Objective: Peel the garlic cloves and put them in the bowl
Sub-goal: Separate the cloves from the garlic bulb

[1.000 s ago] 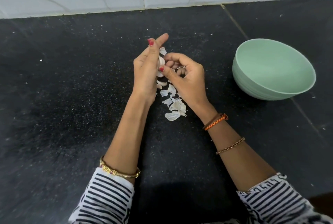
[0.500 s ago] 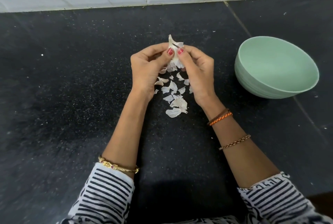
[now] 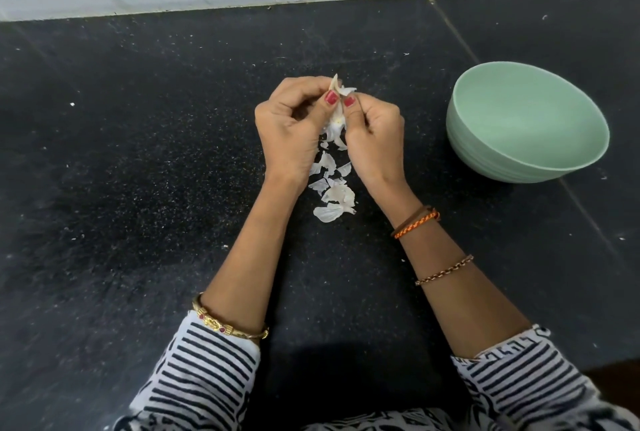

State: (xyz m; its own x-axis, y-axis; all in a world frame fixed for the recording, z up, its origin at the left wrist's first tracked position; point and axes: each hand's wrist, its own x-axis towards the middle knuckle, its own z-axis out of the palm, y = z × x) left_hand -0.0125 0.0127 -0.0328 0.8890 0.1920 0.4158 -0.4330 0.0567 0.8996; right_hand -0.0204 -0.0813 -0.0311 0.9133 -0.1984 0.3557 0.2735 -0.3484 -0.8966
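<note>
Two hands meet at the centre of the frame, the left hand [image 3: 291, 125] and right hand [image 3: 375, 129] both with fingers [image 3: 330, 98] curled and thumbs pinching one garlic clove [image 3: 336, 122] held between them above the table [image 3: 138, 170]. Its long axis runs roughly up the frame, with papery white skin flaring at the top. Neither hand looks nearer. The green bowl [image 3: 485, 153] sits well apart at right and appears empty; loose peels [image 3: 332, 195] lie below.
</note>
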